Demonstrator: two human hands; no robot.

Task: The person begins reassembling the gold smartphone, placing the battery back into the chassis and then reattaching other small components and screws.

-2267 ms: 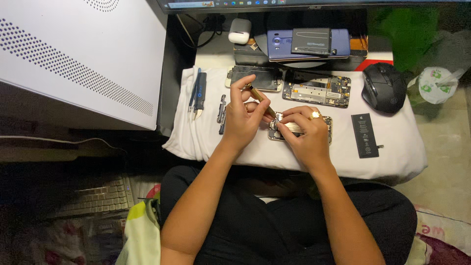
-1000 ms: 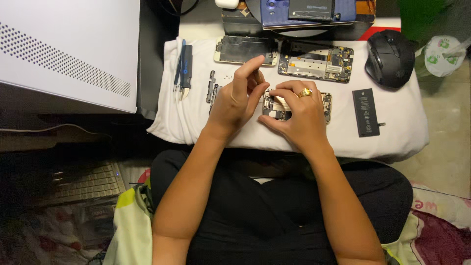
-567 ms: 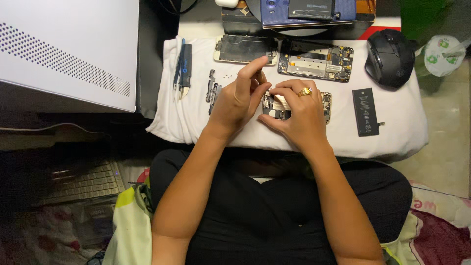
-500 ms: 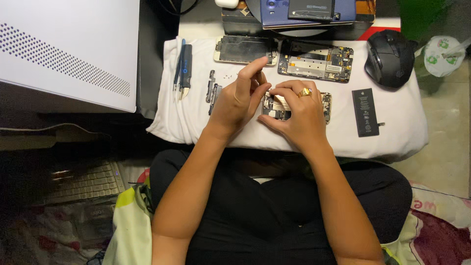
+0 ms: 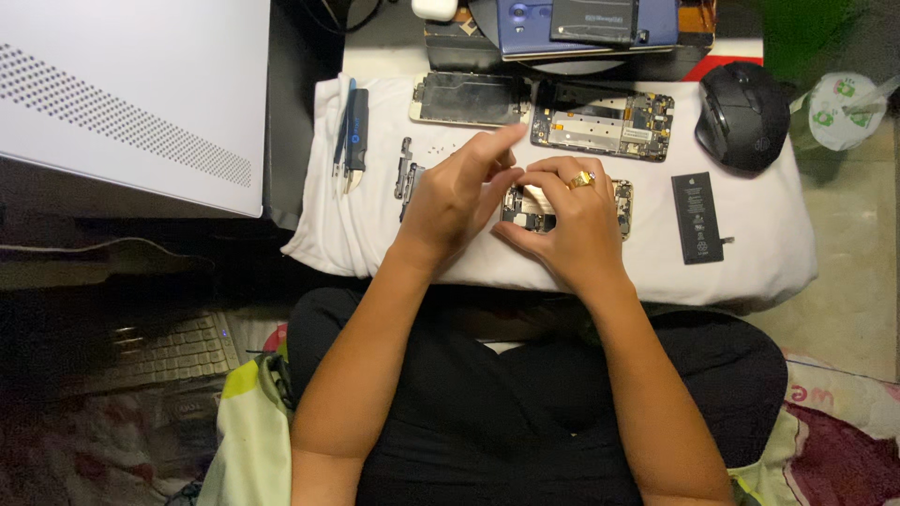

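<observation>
White cloth (image 5: 375, 239) spread across lap board. Opened phone (image 5: 562, 208) lies mid-cloth, long axis left-right, top end not discernible. Right hand (image 5: 572, 220) fingers curled, clamping phone. Left hand (image 5: 450, 192) fingers pinched narrow at its left end; pinched item too small to identify.

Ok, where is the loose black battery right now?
In the head view the battery lies flat on the white cloth, to the right of the right hand and just below the black mouse.
</observation>
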